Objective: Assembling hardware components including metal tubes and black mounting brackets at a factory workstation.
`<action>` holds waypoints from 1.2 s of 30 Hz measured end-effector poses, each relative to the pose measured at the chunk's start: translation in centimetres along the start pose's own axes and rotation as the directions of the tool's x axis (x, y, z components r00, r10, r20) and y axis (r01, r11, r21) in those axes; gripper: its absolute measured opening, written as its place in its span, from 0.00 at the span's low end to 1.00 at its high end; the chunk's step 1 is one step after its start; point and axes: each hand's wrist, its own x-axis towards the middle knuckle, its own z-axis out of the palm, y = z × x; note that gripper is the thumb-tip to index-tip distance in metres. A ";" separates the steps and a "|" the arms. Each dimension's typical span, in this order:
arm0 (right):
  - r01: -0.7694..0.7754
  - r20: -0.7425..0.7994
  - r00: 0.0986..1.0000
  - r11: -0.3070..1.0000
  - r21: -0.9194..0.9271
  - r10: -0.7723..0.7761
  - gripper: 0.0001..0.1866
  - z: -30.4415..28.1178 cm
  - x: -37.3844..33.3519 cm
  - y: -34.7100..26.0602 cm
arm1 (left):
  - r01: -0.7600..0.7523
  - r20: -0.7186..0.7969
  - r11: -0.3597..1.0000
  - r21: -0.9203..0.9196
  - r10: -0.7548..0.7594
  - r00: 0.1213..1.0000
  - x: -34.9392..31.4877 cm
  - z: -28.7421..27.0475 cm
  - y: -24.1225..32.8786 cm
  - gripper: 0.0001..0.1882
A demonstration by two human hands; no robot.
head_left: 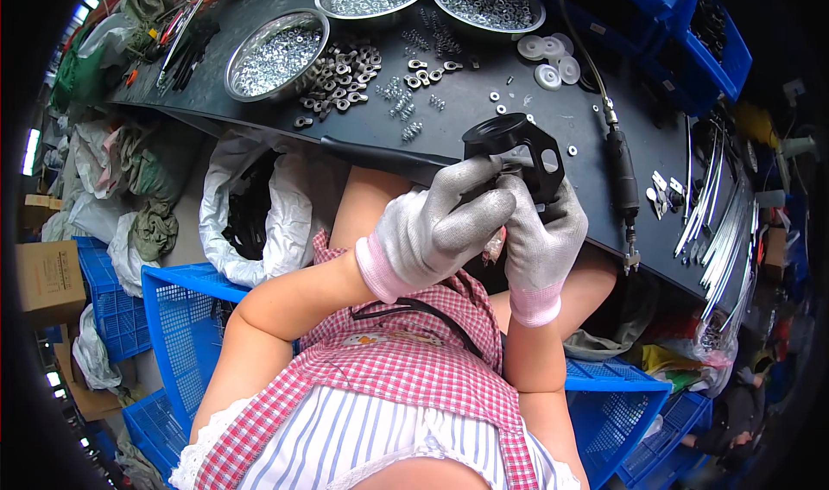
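Both my hands wear grey-white gloves with pink cuffs and meet just over the table's near edge. My right hand [546,240] is closed round the lower side of a black part [501,131] with a round ring at one end and an oval slot in its side. The fingers of my left hand [442,224] are pinched together at the part's inner side. A small light-grey piece shows by the fingertips; what the left fingers grip is hidden. Beyond the hands lie loose springs [400,98], small metal levers [345,80] and white plastic discs [547,76].
Three steel bowls of small metal pieces [275,58] stand at the back of the dark table [466,80]. A black air screwdriver [621,170] on a hose hangs at the right, near metal rods [721,240]. Blue bins [717,45] sit back right; a white sack [289,222] stands below left.
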 end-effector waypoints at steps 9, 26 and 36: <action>-0.001 -0.101 0.995 1.000 0.029 0.004 0.10 0.5 -0.4 0.9 | -0.028 -0.076 0.992 -0.123 0.018 0.997 -1.2 1.4 -0.4 0.47; 0.096 -0.249 0.892 0.695 -0.712 -0.378 0.08 -17.3 -4.5 1.8 | 0.484 0.086 0.869 -0.102 -0.477 0.875 -4.3 -1.8 -1.9 0.33; -0.415 -0.966 0.092 0.873 -0.257 -0.241 0.21 -62.9 -7.6 -1.1 | 0.562 -0.001 0.813 0.154 -0.569 0.823 -6.6 -4.3 -4.9 0.32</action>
